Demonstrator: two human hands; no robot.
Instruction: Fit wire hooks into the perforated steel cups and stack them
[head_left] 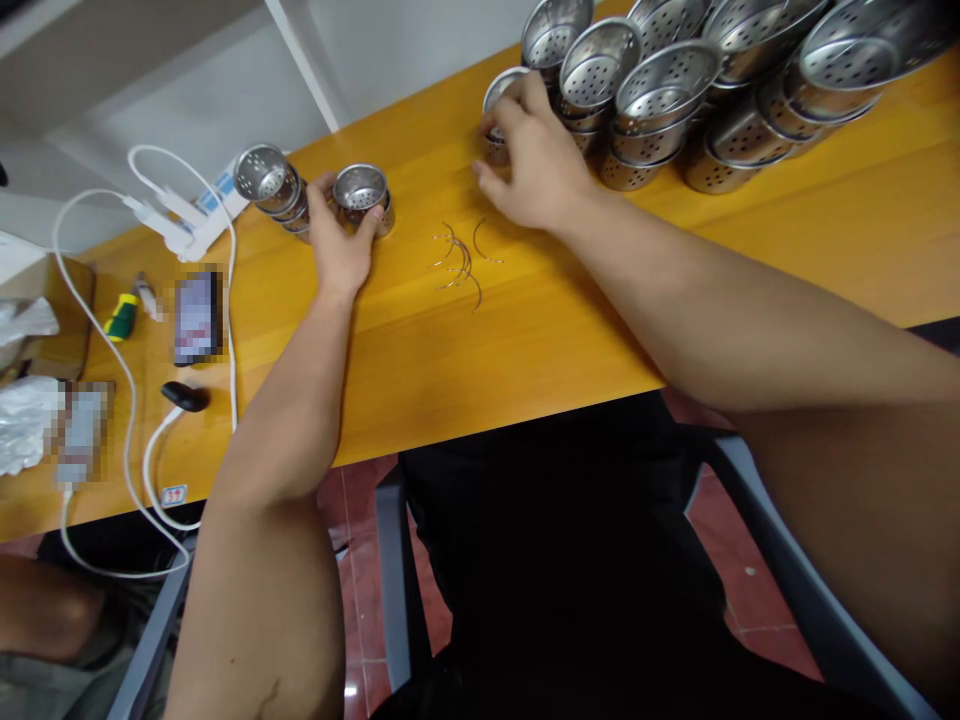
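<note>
My left hand (pixel 341 245) is wrapped around a short stack of perforated metal cups (pixel 363 188) standing on the table, thumb on the right side and fingers on the left. Just left of it is another stack of perforated cups (pixel 264 178). My right hand (pixel 534 160) is at a smaller perforated cup (pixel 504 90) at the back; its fingers reach over the cup's front and the thumb stands apart from it. Several thin curved metal wires (pixel 463 262) lie on the table between my hands.
Many stacked perforated cups (pixel 652 95) fill the back right. On the left are a white power strip (pixel 196 232) with cables, a phone (pixel 198 315), a yellow-green screwdriver handle (pixel 122 317), a black object (pixel 185 396) and plastic bags (pixel 30 420). A person's leg (pixel 45 610) shows lower left.
</note>
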